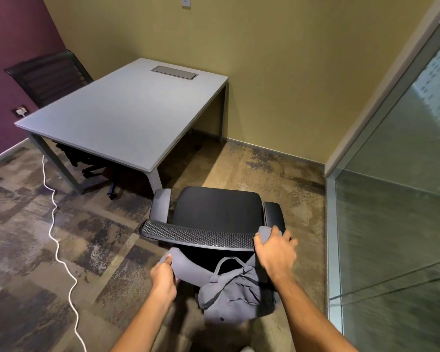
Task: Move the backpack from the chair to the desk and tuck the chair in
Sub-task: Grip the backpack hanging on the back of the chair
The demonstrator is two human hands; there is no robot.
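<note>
The left hand (163, 274) gripped one padded strap of the soft grey fabric backpack (235, 297), which hung at its three o'clock behind the black mesh-backed office chair (214, 217). The right hand (274, 250) clutched the other strap at the backrest's top. The grey rectangular desk (127, 115) stood at eleven o'clock.

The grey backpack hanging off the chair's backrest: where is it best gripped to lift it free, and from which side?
Grip the two shoulder straps, from behind the chair, lifting up. The backpack hangs behind the backrest with its straps hooked over the top corners; the left hand and right hand each already hold one.
</note>
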